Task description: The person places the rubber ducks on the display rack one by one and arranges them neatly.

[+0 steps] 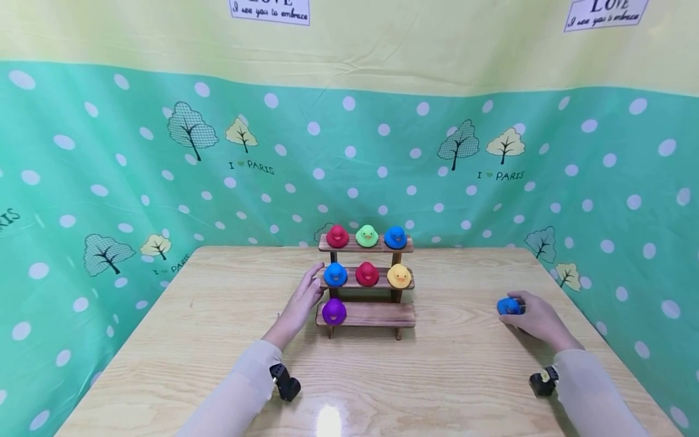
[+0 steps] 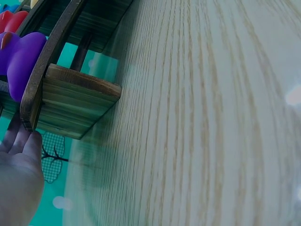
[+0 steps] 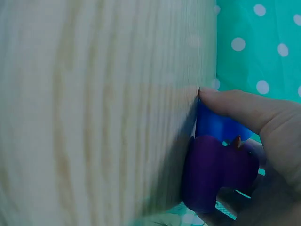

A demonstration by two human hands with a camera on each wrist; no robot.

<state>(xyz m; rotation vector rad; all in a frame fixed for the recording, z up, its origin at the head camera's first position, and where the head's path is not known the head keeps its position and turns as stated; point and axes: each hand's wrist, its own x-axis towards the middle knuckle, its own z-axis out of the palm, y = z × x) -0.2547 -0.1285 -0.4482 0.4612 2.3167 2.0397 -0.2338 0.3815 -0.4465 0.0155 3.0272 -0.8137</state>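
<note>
A three-step wooden stand (image 1: 382, 314) bears rubber ducks. On top sit a red duck (image 1: 337, 237), a green duck (image 1: 366, 236) and a blue duck (image 1: 395, 238); below, a blue duck (image 1: 335, 275), a red duck (image 1: 367, 274) and a yellow duck (image 1: 399, 276). A purple duck (image 1: 334, 312) occupies the bottom step's left end. My left hand (image 1: 301, 300) reaches along the stand's left side, fingers extended at its edge. Over at the right, my right hand (image 1: 537, 317) pinches another blue duck (image 1: 509, 306) low at the table. A second purple duck (image 3: 221, 174) lies within that hand's curl.
The stand is on a light wooden table (image 1: 218, 315), near its far edge. A green dotted curtain (image 1: 349, 164) hangs behind and along both sides. Each wrist wears a small black camera, one beside the left sleeve (image 1: 240, 388), one beside the right sleeve (image 1: 595, 388).
</note>
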